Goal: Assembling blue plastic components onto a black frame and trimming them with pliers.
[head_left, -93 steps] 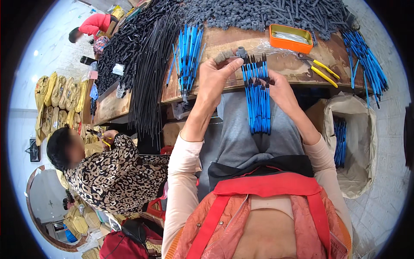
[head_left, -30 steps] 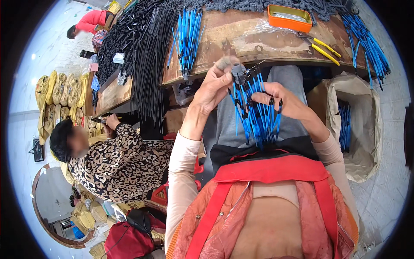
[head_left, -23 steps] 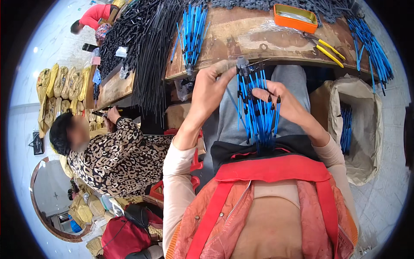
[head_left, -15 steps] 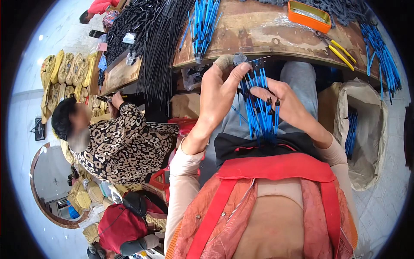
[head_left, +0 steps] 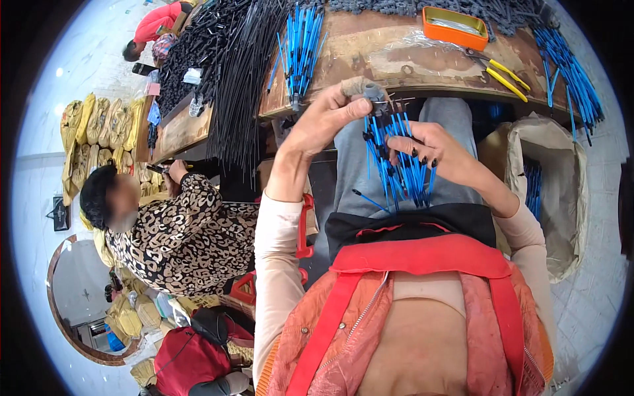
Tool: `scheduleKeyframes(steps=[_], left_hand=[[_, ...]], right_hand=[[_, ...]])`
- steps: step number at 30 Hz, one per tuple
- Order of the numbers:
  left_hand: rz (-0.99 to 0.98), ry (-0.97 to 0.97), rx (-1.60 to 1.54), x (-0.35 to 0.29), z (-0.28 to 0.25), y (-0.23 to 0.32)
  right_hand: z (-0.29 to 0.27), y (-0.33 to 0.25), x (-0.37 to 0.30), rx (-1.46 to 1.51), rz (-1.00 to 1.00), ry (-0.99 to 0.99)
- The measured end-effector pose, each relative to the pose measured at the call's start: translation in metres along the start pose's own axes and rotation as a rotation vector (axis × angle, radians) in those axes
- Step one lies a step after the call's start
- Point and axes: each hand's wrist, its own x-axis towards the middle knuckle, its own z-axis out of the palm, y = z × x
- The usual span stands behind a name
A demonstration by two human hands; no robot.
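Observation:
A bundle of thin blue rods with black end pieces [head_left: 400,165] hangs over my lap, its lower ends fanned out. My left hand [head_left: 330,115] is closed at the top of the bundle, thumb against a finger wearing a worn fabric cover. A thin wire [head_left: 399,100] sticks out to the right from that pinch. My right hand [head_left: 439,148] is wrapped round the bundle's right side, with black rod ends showing by its fingers. One loose rod [head_left: 370,200] points out to the lower left.
On the wooden table [head_left: 356,49] lie another blue rod bundle [head_left: 301,53], long black rods [head_left: 244,86], an orange tin [head_left: 456,28], yellow-handled pliers [head_left: 502,76] and more blue rods [head_left: 571,72]. A lined bin [head_left: 561,231] stands at my right. A co-worker [head_left: 178,231] sits at left.
My left hand has shifted a little left. The rods have turned slightly and spread at their lower ends, with one now sticking out leftward. The table's things sit further left in view.

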Motion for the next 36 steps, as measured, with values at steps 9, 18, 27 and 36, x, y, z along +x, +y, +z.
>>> scheduleKeyframes(steps=[9, 18, 27, 36], left_hand=[[0.143, 0.317, 0.410, -0.004, 0.052, -0.004], [0.126, 0.512, 0.270, -0.004, 0.061, -0.018], [0.183, 0.038, -0.095, -0.006, 0.011, 0.001], [0.068, 0.246, -0.189, -0.024, 0.018, -0.042]], right_hand=[[-0.001, 0.011, -0.007, 0.016, 0.117, 0.112], [0.019, 0.021, -0.011, -0.119, -0.125, 0.368], [0.007, -0.004, -0.004, -0.377, -0.098, 0.218], [0.029, 0.024, 0.000, -0.219, 0.047, 0.166]])
